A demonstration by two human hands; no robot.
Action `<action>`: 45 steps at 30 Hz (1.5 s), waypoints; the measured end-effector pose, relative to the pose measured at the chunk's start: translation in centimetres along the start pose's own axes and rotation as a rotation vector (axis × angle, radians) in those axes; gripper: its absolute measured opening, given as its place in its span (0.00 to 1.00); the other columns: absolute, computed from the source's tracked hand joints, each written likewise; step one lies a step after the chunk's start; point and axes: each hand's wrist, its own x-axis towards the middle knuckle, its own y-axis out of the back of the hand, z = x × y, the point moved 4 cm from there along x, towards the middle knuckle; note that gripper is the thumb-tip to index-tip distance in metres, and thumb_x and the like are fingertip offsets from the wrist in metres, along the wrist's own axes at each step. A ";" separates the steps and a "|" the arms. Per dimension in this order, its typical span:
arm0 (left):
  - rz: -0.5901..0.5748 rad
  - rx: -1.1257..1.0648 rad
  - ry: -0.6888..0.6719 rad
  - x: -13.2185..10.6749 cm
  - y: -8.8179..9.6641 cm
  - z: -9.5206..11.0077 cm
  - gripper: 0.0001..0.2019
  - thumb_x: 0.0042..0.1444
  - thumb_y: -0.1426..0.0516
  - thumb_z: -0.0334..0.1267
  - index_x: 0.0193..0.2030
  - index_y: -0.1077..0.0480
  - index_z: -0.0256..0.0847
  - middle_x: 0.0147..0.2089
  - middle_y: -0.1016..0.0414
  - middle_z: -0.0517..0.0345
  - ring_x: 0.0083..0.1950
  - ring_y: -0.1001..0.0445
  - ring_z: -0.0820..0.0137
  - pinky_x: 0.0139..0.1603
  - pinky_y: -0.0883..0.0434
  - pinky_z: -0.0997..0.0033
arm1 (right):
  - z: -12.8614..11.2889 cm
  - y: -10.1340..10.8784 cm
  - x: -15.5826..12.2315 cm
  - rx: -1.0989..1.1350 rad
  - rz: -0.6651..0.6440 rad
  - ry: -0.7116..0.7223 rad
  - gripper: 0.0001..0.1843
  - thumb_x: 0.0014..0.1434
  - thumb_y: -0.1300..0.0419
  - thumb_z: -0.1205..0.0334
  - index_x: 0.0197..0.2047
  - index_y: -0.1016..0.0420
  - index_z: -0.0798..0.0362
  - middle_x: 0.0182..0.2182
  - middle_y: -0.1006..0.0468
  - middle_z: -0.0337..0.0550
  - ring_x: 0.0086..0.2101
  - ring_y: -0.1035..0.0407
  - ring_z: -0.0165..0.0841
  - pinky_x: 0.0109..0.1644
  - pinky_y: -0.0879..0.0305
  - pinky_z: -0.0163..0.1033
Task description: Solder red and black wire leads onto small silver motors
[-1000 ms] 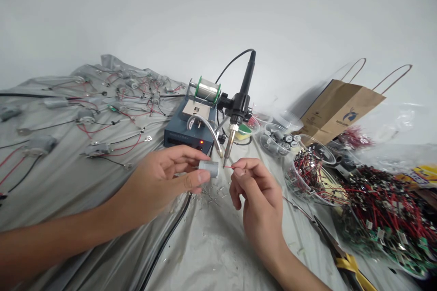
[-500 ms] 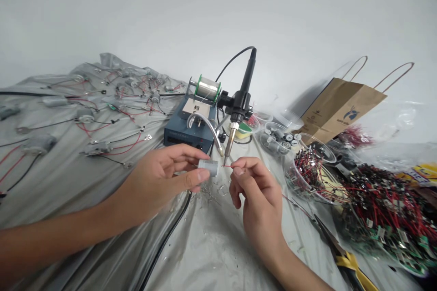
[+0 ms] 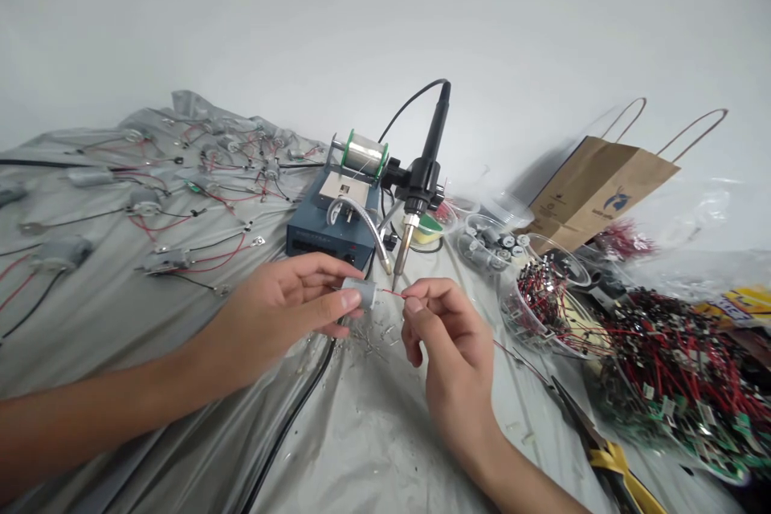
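My left hand (image 3: 283, 312) pinches a small grey cylindrical motor (image 3: 360, 292) between thumb and fingers. My right hand (image 3: 442, 345) pinches a thin red wire (image 3: 394, 295) whose end meets the motor's right face. Both sit just below the tip of the soldering iron (image 3: 415, 201), which hangs tip-down in its holder on the blue soldering station (image 3: 325, 234). A solder spool (image 3: 361, 152) sits on top of the station.
Several finished motors with red and black leads (image 3: 162, 257) lie on the grey sheet at left. Clear cups of motors (image 3: 491, 245) and wires (image 3: 542, 297), a heap of wired parts (image 3: 680, 369), a paper bag (image 3: 596, 189) and yellow-handled pliers (image 3: 596, 446) fill the right.
Both hands with the motor and wire have drifted slightly left and down; the grip on each is the same.
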 end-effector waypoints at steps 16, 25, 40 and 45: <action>0.003 0.120 -0.098 -0.4 0.8 -0.3 0.14 0.60 0.28 0.46 0.51 0.20 0.49 0.47 0.14 0.60 0.44 0.17 0.71 0.45 0.20 0.76 | 0.2 -0.1 -0.4 -0.198 -0.087 0.126 0.08 0.73 0.39 0.59 0.39 0.25 0.49 0.26 0.30 0.32 0.24 0.42 0.26 0.27 0.45 0.34; 0.066 0.209 -0.178 -0.5 0.8 0.2 0.12 0.59 0.28 0.43 0.49 0.19 0.49 0.50 0.12 0.56 0.49 0.16 0.66 0.46 0.21 0.74 | 0.2 -0.1 -0.3 -0.229 -0.093 0.143 0.09 0.73 0.40 0.58 0.39 0.26 0.50 0.25 0.32 0.32 0.24 0.43 0.27 0.27 0.45 0.34; 0.013 0.074 -0.038 0.0 0.9 -0.6 0.14 0.59 0.28 0.44 0.48 0.20 0.43 0.44 0.13 0.56 0.44 0.16 0.67 0.46 0.17 0.71 | -0.3 -0.2 0.0 -0.307 -0.097 0.192 0.09 0.72 0.40 0.60 0.37 0.27 0.51 0.25 0.31 0.33 0.25 0.41 0.26 0.29 0.43 0.32; 0.028 0.076 -0.065 0.1 1.5 -1.2 0.14 0.58 0.27 0.45 0.47 0.19 0.43 0.43 0.15 0.58 0.46 0.16 0.67 0.47 0.16 0.71 | 0.0 -0.4 0.1 -0.341 -0.115 0.206 0.09 0.71 0.41 0.60 0.37 0.28 0.52 0.24 0.31 0.33 0.24 0.40 0.26 0.27 0.43 0.31</action>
